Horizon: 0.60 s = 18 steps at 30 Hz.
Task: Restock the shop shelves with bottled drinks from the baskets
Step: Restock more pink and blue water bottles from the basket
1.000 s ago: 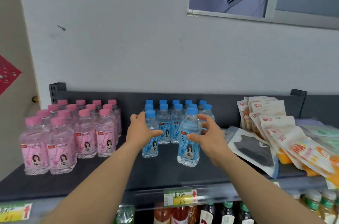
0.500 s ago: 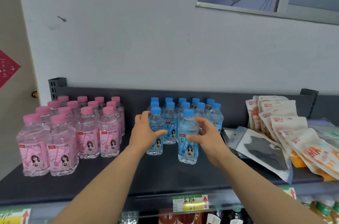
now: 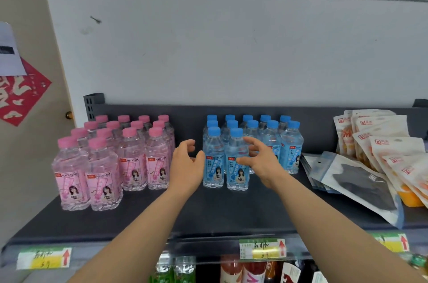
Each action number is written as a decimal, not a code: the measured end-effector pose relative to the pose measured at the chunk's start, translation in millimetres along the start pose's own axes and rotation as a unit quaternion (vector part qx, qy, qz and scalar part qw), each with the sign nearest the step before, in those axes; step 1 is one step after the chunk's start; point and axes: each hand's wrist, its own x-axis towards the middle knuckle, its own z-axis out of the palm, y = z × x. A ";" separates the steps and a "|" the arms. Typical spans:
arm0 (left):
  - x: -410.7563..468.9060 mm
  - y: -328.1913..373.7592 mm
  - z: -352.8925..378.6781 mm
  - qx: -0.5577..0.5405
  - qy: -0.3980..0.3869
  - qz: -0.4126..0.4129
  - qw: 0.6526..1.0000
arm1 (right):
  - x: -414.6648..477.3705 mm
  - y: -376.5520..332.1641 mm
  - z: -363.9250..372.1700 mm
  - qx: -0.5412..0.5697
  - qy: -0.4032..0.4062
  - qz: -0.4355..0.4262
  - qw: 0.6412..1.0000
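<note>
The main risk is a knock-on topple: the two newest bottles stand upright at the front of the blue-capped bottles on the dark shelf, packed close to the rows behind. The left hand sits just beside the front-left bottle, fingers loosely curved and holding nothing, the thumb so near the bottle that contact cannot be ruled out. The right hand is spread, with its thumb across the label of the front-right bottle and its fingers reaching towards the bottle's shoulder. A careless pull back with either hand would probably drag or tip a front bottle, and a light plastic bottle falling backwards could take its neighbours with it, while one falling forwards might roll off the open shelf edge. The left forearm also passes close to the pink-capped bottles. By caps, there are twelve blue bottles, in rows of five, five and two, and fourteen pink ones, in rows of four, four, four and two. Snack pouches overlap at the right, too layered to count. Three price tags line the shelf edge. No basket is in view.
</note>
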 end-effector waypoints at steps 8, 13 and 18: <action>-18.7 1.3 -10.3 -0.020 -0.009 -0.023 0.999 | -9.6 3.3 1.8 -0.030 0.022 0.009 0.999; -41.4 10.3 -10.3 -0.013 -0.036 -0.006 0.999 | -45.3 5.6 -10.1 -0.071 0.051 0.023 0.996; -74.7 31.1 2.1 -0.003 -0.068 0.034 0.997 | -96.6 6.6 -42.8 -0.129 0.067 -0.004 0.989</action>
